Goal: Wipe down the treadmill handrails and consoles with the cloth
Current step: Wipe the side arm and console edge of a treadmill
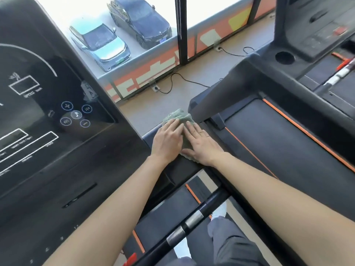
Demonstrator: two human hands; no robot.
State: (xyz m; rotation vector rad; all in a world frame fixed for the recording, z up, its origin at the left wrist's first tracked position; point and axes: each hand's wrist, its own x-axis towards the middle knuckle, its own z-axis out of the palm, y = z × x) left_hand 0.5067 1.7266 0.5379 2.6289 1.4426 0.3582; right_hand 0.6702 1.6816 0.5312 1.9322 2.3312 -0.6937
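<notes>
A crumpled grey-green cloth (177,116) lies on the dark right side arm (181,170) of the treadmill I stand on. My left hand (168,140) and my right hand (200,144) both press flat on the cloth, fingers straight, side by side. The cloth bunches up beyond my fingertips and a corner shows under my right wrist. The big black console (48,116) with white touch symbols fills the left. A black handrail bar (189,220) with silver sensor plates runs across below my forearms.
A neighbouring treadmill (284,143) with orange-edged belt stands to the right, its console with a cup holder (284,57) at the top right. Power cables (173,83) and sockets lie on the floor by the window. Parked cars show outside. My legs are below.
</notes>
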